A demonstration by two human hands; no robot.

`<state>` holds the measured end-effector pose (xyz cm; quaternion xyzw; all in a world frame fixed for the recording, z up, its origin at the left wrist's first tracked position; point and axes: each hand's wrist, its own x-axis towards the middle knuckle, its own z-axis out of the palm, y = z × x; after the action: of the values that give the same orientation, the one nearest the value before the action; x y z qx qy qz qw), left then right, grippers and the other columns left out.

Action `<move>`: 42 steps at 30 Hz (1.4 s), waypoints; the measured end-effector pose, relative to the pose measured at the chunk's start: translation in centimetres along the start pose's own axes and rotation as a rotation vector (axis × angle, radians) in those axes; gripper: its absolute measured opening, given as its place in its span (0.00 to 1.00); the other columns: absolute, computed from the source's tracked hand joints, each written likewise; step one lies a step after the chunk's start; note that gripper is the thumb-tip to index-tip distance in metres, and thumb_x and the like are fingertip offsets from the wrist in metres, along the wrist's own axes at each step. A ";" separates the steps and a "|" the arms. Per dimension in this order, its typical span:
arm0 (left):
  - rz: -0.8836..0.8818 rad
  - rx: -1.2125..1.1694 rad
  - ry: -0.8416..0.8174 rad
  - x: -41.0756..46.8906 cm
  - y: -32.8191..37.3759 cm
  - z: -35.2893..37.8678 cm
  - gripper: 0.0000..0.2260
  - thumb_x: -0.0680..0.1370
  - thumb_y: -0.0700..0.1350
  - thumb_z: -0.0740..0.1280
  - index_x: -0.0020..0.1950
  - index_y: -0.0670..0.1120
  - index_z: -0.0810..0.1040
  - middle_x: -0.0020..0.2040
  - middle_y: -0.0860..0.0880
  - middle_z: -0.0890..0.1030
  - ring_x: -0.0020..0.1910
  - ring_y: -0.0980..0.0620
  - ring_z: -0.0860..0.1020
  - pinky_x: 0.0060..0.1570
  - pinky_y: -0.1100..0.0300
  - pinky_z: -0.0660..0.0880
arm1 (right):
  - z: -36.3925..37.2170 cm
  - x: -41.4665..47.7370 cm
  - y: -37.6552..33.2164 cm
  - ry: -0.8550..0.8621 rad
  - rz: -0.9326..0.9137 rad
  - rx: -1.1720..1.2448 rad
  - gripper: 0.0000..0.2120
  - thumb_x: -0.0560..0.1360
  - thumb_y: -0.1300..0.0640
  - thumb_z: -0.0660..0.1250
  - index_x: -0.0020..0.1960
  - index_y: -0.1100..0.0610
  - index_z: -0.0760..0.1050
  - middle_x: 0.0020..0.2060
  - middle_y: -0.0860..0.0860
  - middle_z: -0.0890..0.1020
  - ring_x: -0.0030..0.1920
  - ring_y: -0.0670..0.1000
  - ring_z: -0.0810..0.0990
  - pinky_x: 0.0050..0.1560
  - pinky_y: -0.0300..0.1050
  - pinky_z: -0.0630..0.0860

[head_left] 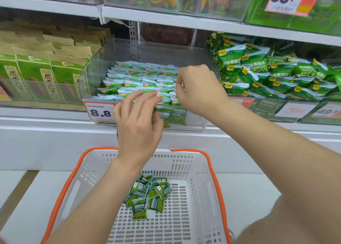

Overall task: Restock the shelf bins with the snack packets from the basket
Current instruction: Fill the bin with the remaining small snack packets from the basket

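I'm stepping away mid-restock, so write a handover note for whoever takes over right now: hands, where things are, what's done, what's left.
Hands: the left hand is open at the bin's front edge and holds nothing that shows. The right hand has its fingers curled down at the bin's right side. I can't tell whether it pinches a packet.
Done: neat rows of green packets cover most of the bin.
Left: a small pile of the same packets lies in the basket below the shelf. It needs to go into the bin.
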<state>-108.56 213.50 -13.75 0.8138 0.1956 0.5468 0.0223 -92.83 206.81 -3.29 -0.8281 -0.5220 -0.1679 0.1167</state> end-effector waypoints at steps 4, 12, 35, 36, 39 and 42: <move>0.087 -0.086 0.033 -2.5 -0.8 0.7 0.08 0.74 0.33 0.70 0.50 0.41 0.75 0.50 0.40 0.75 0.48 0.37 0.73 0.48 0.48 0.69 | -3.0 -3.7 -2.6 -0.193 -0.268 0.252 0.06 0.71 0.52 0.66 0.40 0.52 0.80 0.31 0.46 0.81 0.36 0.50 0.79 0.44 0.49 0.80; -0.243 0.107 -1.119 -16.2 -5.6 3.3 0.06 0.80 0.53 0.60 0.46 0.53 0.70 0.39 0.53 0.73 0.38 0.46 0.78 0.35 0.51 0.77 | 4.4 -10.0 -5.3 -0.944 -0.498 -0.099 0.09 0.78 0.60 0.62 0.39 0.53 0.71 0.38 0.52 0.74 0.41 0.58 0.78 0.41 0.52 0.81; -0.339 0.354 -1.761 -28.0 -9.2 6.7 0.14 0.73 0.50 0.78 0.48 0.49 0.75 0.48 0.50 0.78 0.47 0.49 0.79 0.45 0.53 0.80 | 7.6 -8.0 -6.7 -1.018 -0.462 -0.133 0.11 0.81 0.59 0.62 0.41 0.54 0.67 0.40 0.52 0.72 0.34 0.53 0.73 0.30 0.45 0.69; -0.346 0.328 -1.767 -27.1 -9.3 6.8 0.15 0.72 0.52 0.78 0.45 0.49 0.73 0.45 0.50 0.78 0.46 0.49 0.78 0.42 0.53 0.78 | 7.7 -7.9 -6.7 -1.012 -0.458 -0.124 0.08 0.81 0.59 0.62 0.43 0.55 0.70 0.41 0.52 0.73 0.34 0.53 0.73 0.30 0.44 0.67; -0.502 0.061 -1.751 -24.3 -9.2 7.0 0.17 0.74 0.48 0.77 0.44 0.48 0.68 0.42 0.47 0.73 0.38 0.48 0.73 0.37 0.53 0.71 | 7.5 -7.6 -6.5 -1.018 -0.444 -0.103 0.09 0.81 0.61 0.62 0.41 0.56 0.71 0.39 0.53 0.74 0.34 0.54 0.72 0.30 0.45 0.67; -0.516 -0.169 -1.686 -19.2 -8.2 6.8 0.17 0.74 0.48 0.78 0.53 0.43 0.73 0.49 0.45 0.75 0.45 0.45 0.74 0.42 0.53 0.69 | 6.6 -7.0 -6.1 -1.049 -0.425 -0.086 0.16 0.80 0.66 0.61 0.36 0.56 0.63 0.37 0.53 0.70 0.34 0.55 0.68 0.33 0.47 0.66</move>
<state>-111.10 215.74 -35.43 0.8722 0.2504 -0.2444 0.3418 -100.10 206.05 -12.07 -0.6812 -0.6582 0.2250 -0.2284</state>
